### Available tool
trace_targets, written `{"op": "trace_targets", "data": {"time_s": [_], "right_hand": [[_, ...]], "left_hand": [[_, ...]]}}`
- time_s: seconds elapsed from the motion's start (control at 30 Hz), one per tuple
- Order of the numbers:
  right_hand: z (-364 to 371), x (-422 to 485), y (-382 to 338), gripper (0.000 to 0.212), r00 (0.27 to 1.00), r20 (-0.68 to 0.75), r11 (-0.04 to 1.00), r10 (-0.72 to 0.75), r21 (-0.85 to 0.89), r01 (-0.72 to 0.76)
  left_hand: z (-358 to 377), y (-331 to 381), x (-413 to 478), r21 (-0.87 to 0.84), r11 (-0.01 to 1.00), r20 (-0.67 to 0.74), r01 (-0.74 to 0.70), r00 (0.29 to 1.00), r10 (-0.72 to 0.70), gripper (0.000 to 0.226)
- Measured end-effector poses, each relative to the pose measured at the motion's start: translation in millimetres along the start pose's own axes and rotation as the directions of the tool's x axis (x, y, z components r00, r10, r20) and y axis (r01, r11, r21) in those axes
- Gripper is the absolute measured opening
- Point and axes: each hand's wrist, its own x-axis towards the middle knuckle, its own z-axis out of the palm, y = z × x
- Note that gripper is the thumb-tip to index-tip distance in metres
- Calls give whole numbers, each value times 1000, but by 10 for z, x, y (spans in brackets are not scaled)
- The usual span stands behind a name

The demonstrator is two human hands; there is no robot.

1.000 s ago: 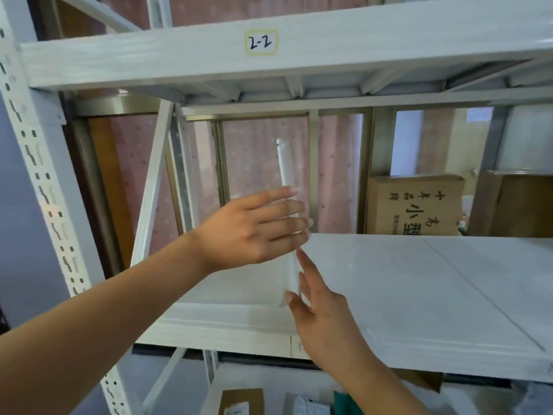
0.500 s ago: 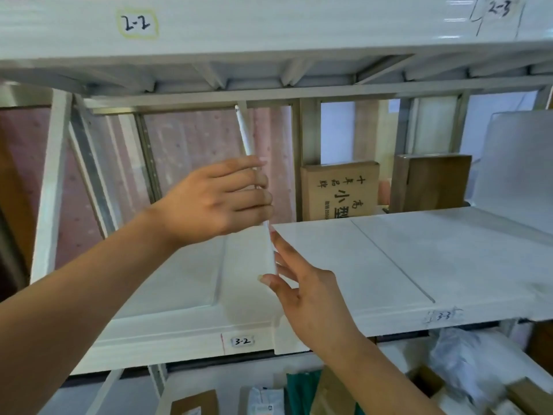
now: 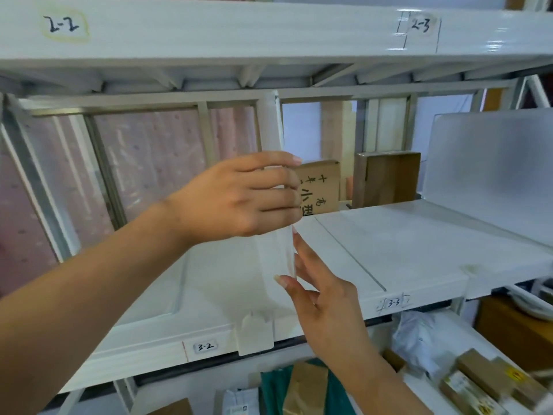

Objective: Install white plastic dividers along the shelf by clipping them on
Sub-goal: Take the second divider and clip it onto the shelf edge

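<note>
The shelf (image 3: 404, 244) in front of me is mostly bare white board, with open room to the right as far as a second divider (image 3: 490, 166) already standing upright near the far end. Overhead, the beam (image 3: 239, 28) of the next level sits close above, and the top of the divider (image 3: 270, 127) I hold reaches almost to its underside. The front lip carries small labels reading 3-2 (image 3: 204, 346) and 3-3 (image 3: 393, 303); a white clip tab (image 3: 255, 333) hangs over that lip between them. Cardboard boxes (image 3: 386, 178) stand behind the shelf's back edge.

My left hand (image 3: 239, 199) is wrapped around the divider's middle, fingers curled over its right face. My right hand (image 3: 326, 304) is spread, its fingertips touching the divider's lower front edge. The divider is a thin, translucent white plastic panel, upright, seen nearly edge-on.
</note>
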Motion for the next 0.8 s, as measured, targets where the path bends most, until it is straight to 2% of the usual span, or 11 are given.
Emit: {"op": "trace_targets", "data": {"time_s": [0.27,0.6,0.8], "right_hand": [[-755,-133,219,65,998,-41,995,54,90,-50],[-2106,-252,660,63,995,11,992,98,76,-98],[-2638,-281,941,69,991,4,987,137,86,-136]], "left_hand": [[291,201,783,-13,1000,-23,10,1000,-10,18],[751,544,2001,-23,999,-10,30,999,-30,16],[1014,718,2549,-33,998,2,50,999,-50,17]]}}
